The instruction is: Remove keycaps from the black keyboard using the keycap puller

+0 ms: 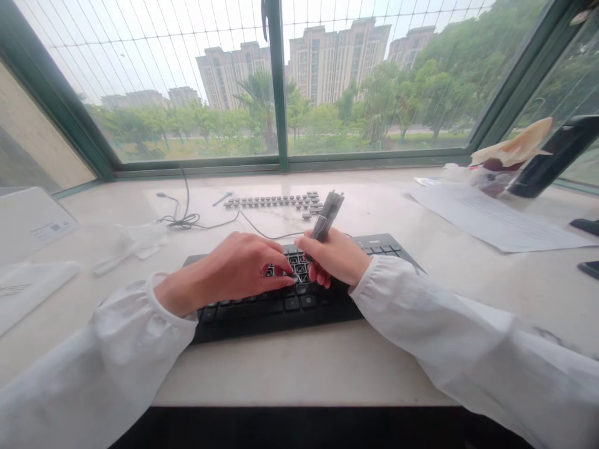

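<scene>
A black keyboard (pixel 271 318) lies before me, several of its keys bare of caps in the middle. My right hand (pixel 334 255) is closed around a grey keycap puller (pixel 329 215), its block-like body sticking up and tilted to the right; thin bright lines like wire show below the fist. My left hand (pixel 238 268) reaches over the keyboard's left half, thumb and fingers brought together at the bared keys beside the right hand. Whatever sits between those fingertips is too small to make out. Behind the keyboard, loose keycaps (pixel 276 201) stand in rows on the white surface.
A coiled cable (pixel 182 219) runs behind the keyboard, near a thin blue stick (pixel 221 198). At left are a white box (pixel 35 218) and crumpled plastic (pixel 135 240). Paper sheets (pixel 496 215) and a dark upright object (pixel 556 156) occupy the right. A window (pixel 283 93) borders the back.
</scene>
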Motion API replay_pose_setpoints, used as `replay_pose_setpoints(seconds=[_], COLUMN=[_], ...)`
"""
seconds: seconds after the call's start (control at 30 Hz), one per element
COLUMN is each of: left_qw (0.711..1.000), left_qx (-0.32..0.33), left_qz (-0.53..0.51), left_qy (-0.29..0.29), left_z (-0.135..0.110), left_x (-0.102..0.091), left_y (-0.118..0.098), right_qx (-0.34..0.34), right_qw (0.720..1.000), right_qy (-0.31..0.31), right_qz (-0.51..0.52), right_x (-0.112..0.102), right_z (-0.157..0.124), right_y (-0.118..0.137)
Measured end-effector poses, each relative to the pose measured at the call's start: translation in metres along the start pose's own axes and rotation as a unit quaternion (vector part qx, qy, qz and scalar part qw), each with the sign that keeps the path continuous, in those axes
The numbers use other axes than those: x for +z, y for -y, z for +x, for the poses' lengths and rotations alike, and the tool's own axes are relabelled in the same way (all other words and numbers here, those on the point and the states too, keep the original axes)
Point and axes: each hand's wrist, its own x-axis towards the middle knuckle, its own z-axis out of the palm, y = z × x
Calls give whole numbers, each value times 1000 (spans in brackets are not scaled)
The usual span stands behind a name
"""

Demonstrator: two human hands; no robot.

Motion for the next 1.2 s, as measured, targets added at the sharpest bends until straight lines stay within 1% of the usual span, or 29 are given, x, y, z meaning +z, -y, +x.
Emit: replay_pose_setpoints(seconds=[0.27, 0.4, 0.53, 0.63, 0.73, 0.9, 1.0, 1.1, 1.2], left_qw=[1000, 1000, 1000, 1000, 1000, 999, 999, 1000, 1000], left_qx=[-4, -1, 17, 18, 18, 27, 23, 25, 22], left_qz=[12, 13, 13, 15, 18, 26, 27, 16, 2], left_qy=[-13, -16, -18, -10, -4, -9, -7, -3, 0], left_z=[-1, -2, -3, -3, -3, -4, -4, -4, -4], left_x=[3, 5, 5, 4, 3, 4, 3, 2, 1], left_y=[-3, -1, 0, -1, -2, -1, -1, -1, -1], right_qx=[15, -1, -25, -55, -103, -167, -215, -255, -275], right_qw=[1000, 999, 999, 997, 990, 972, 953, 935, 932], right_qy=[-19, -33, -43, -56, -83, -117, -137, -140, -128], right_qz=[-16, -7, 2, -11, -48, -119, -165, -204, -197], right_x=[4, 7, 10, 12, 14, 16, 18, 19, 19], right_z=[3, 2, 1, 0, -3, -7, -9, -10, -10], right_y=[1, 1, -2, -4, -4, 1, 4, 6, 6])
